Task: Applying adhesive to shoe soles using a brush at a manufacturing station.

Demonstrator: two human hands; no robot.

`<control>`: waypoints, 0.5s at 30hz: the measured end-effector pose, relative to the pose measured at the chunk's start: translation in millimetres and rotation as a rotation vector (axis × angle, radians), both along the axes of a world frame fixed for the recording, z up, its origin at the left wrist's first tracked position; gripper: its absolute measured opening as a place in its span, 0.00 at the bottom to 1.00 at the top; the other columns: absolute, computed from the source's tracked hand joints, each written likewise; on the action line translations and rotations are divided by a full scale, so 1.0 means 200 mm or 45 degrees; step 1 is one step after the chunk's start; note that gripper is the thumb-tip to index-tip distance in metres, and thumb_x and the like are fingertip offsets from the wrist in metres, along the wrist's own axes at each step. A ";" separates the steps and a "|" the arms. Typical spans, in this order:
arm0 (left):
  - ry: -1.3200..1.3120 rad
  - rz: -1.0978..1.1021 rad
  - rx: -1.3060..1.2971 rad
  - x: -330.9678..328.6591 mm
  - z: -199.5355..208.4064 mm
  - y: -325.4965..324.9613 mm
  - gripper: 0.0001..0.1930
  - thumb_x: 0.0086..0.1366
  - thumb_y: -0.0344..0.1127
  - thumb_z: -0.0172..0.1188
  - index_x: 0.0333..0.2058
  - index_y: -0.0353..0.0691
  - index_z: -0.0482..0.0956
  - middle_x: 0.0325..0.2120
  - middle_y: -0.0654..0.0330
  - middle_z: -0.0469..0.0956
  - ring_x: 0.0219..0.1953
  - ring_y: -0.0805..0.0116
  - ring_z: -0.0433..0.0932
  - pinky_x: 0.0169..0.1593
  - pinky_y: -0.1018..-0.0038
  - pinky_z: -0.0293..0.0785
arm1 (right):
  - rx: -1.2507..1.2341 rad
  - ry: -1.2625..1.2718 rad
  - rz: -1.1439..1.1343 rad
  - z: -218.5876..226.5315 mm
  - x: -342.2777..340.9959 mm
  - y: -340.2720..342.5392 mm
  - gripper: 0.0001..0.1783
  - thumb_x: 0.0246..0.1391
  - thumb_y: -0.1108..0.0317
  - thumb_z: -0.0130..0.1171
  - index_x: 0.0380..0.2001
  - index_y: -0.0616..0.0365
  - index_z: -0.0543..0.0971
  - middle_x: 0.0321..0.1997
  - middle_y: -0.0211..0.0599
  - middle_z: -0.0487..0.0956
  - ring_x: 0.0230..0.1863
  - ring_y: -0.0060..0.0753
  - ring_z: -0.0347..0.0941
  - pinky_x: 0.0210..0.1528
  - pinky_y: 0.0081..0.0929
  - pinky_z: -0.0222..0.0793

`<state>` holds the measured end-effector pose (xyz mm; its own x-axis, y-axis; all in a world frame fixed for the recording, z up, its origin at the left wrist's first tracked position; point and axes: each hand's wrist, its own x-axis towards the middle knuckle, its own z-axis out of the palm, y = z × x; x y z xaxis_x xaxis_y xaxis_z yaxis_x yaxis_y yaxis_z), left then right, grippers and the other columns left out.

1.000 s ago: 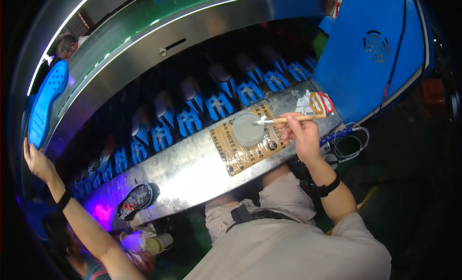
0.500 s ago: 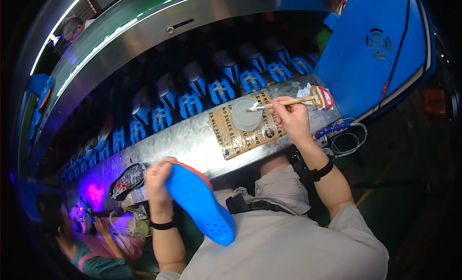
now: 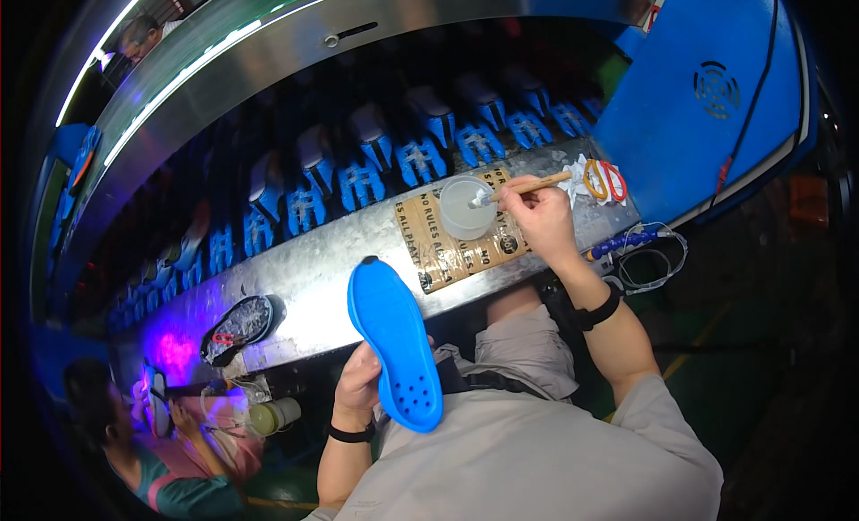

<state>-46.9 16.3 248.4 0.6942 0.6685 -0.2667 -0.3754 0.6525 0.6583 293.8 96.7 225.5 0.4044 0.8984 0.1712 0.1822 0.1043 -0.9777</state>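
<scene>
A blue shoe sole is gripped along its left edge by my left hand. Its broad face is turned up, with a cluster of small holes at the near end and a dark bit at the far tip. My right hand is closed around the wooden handle of a brush. The whitish bristles are over or inside a translucent round tub; whether they touch its contents I cannot tell. Under the tub lies a flat brown piece of printed cardboard on the metal ledge.
Scissors with red and yellow handles lie on white paper right of the brush. A dark oval tray sits at the left. Rows of blue clamps stand beyond the ledge. Another person works at the lower left.
My left hand has moved right and down, and the sole has turned so its far tip points away over the ledge. The brush stays at the tub, its handle shifted slightly.
</scene>
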 end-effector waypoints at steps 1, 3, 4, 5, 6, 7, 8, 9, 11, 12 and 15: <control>0.038 0.058 0.032 -0.01 -0.01 0.02 0.42 0.63 0.45 0.63 0.68 0.29 0.54 0.59 0.38 0.69 0.58 0.46 0.75 0.62 0.55 0.71 | 0.002 -0.019 0.009 0.00 0.00 0.00 0.10 0.58 0.66 0.63 0.35 0.64 0.83 0.26 0.39 0.85 0.29 0.26 0.83 0.33 0.22 0.75; 0.075 0.117 0.064 -0.02 -0.03 0.03 0.41 0.64 0.42 0.64 0.68 0.30 0.53 0.59 0.41 0.69 0.59 0.49 0.74 0.63 0.57 0.70 | -0.046 -0.076 0.045 0.00 0.00 -0.01 0.10 0.58 0.67 0.63 0.34 0.65 0.83 0.26 0.39 0.85 0.29 0.24 0.82 0.33 0.21 0.75; 0.117 0.175 0.087 -0.02 -0.04 0.04 0.41 0.64 0.40 0.64 0.68 0.31 0.53 0.60 0.44 0.70 0.60 0.52 0.74 0.64 0.59 0.69 | -0.033 -0.096 0.057 -0.01 0.00 -0.01 0.10 0.58 0.67 0.63 0.34 0.65 0.83 0.26 0.39 0.85 0.29 0.24 0.82 0.33 0.21 0.75; 0.158 0.233 0.109 -0.02 -0.05 0.04 0.40 0.64 0.38 0.64 0.69 0.32 0.53 0.60 0.47 0.70 0.60 0.55 0.73 0.65 0.61 0.69 | -0.029 -0.048 0.015 -0.01 0.00 -0.02 0.10 0.59 0.68 0.63 0.35 0.65 0.83 0.27 0.38 0.85 0.30 0.23 0.82 0.33 0.21 0.75; 0.156 0.240 0.108 -0.02 -0.06 0.05 0.40 0.64 0.38 0.64 0.69 0.32 0.53 0.60 0.47 0.70 0.60 0.55 0.73 0.65 0.61 0.69 | -0.031 0.019 -0.024 -0.01 0.00 -0.02 0.09 0.59 0.68 0.63 0.35 0.66 0.83 0.28 0.38 0.85 0.30 0.23 0.82 0.33 0.20 0.75; 0.138 0.244 0.101 -0.02 -0.06 0.05 0.41 0.64 0.37 0.65 0.69 0.33 0.53 0.60 0.49 0.70 0.60 0.56 0.74 0.64 0.61 0.69 | -0.026 -0.002 -0.012 0.00 -0.01 -0.03 0.09 0.59 0.68 0.63 0.35 0.66 0.83 0.28 0.38 0.85 0.30 0.23 0.82 0.33 0.20 0.75; 0.135 0.259 0.089 -0.02 -0.07 0.06 0.41 0.63 0.37 0.66 0.69 0.34 0.54 0.60 0.50 0.70 0.59 0.58 0.74 0.63 0.62 0.70 | 0.039 0.043 -0.017 0.00 -0.02 -0.04 0.09 0.60 0.69 0.62 0.37 0.66 0.82 0.29 0.37 0.85 0.31 0.22 0.82 0.33 0.20 0.75; 0.129 0.260 0.088 -0.02 -0.07 0.06 0.41 0.63 0.37 0.66 0.69 0.34 0.54 0.60 0.50 0.70 0.59 0.58 0.74 0.63 0.62 0.70 | 0.110 0.114 -0.020 0.01 -0.02 -0.04 0.09 0.61 0.70 0.62 0.38 0.66 0.82 0.30 0.37 0.85 0.31 0.22 0.81 0.33 0.19 0.75; 0.124 0.269 0.095 -0.02 -0.08 0.06 0.40 0.64 0.37 0.66 0.69 0.35 0.54 0.60 0.51 0.71 0.59 0.59 0.74 0.62 0.63 0.71 | 0.071 0.054 0.040 0.03 -0.06 -0.06 0.08 0.61 0.71 0.61 0.40 0.66 0.82 0.32 0.36 0.85 0.33 0.21 0.81 0.33 0.18 0.75; 0.113 0.288 0.089 -0.02 -0.08 0.06 0.39 0.65 0.38 0.67 0.68 0.35 0.56 0.59 0.52 0.71 0.58 0.60 0.75 0.60 0.64 0.74 | 0.007 0.174 0.123 0.05 -0.08 -0.09 0.08 0.61 0.72 0.61 0.40 0.65 0.82 0.32 0.36 0.85 0.33 0.20 0.81 0.33 0.18 0.75; 0.085 0.289 0.074 -0.02 -0.09 0.05 0.39 0.65 0.41 0.67 0.68 0.35 0.56 0.58 0.52 0.72 0.56 0.61 0.77 0.59 0.65 0.75 | -0.105 0.370 0.310 0.09 -0.19 -0.20 0.09 0.62 0.71 0.60 0.43 0.64 0.81 0.35 0.36 0.85 0.33 0.18 0.80 0.34 0.16 0.76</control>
<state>-50.2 27.1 231.2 0.5066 0.8211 -0.2631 -0.4627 0.5164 0.7206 256.2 56.2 243.5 0.1987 0.9801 0.0038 -0.1243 0.0291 -0.9918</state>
